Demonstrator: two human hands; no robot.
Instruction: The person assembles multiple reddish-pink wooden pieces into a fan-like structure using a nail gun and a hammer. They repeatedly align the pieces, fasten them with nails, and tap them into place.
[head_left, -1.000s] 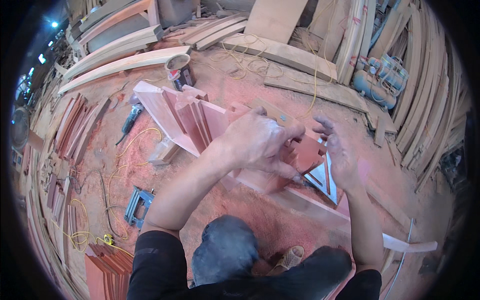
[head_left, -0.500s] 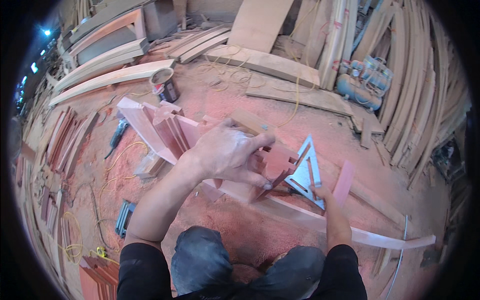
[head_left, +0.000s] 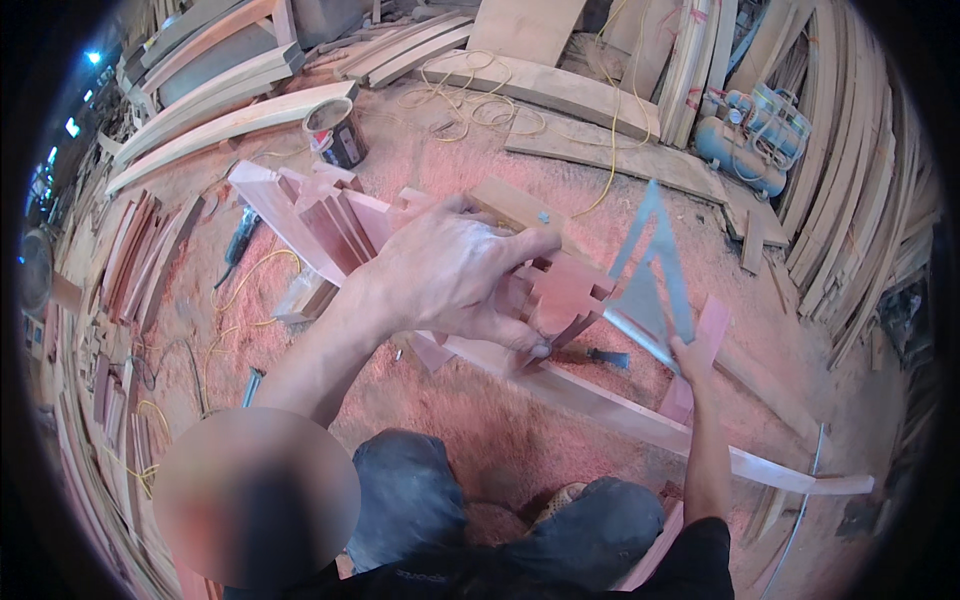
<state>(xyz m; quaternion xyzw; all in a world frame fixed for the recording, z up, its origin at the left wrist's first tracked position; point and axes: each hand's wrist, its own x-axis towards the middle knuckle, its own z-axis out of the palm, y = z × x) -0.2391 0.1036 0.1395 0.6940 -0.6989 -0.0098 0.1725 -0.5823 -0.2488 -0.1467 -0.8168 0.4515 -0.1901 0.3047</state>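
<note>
My left hand (head_left: 460, 268) grips a reddish wooden block with notched ends (head_left: 570, 300), thumb on the near side and fingers over the far side. The block rests among several cut wooden pieces (head_left: 345, 215) on a long pale beam (head_left: 620, 410). My right hand (head_left: 692, 362), to the right of the block, holds a silver triangular carpenter's square (head_left: 655, 290) by its lower corner. The square is tilted up, its near left corner close to the block's notched end. A blue-ended tool (head_left: 607, 357), partly hidden, lies just below the block.
Pink sawdust covers the floor. A bucket (head_left: 336, 133) and a power tool (head_left: 238, 240) stand and lie at the left. An air compressor (head_left: 750, 145) sits at the far right by stacked boards (head_left: 835, 160). Yellow hose (head_left: 470, 100) coils at the back. A blurred oval hides the lower left.
My right hand has moved the square to the right and up, turning it away from the block. My left hand keeps its grip. The blue-ended tool is now uncovered.
</note>
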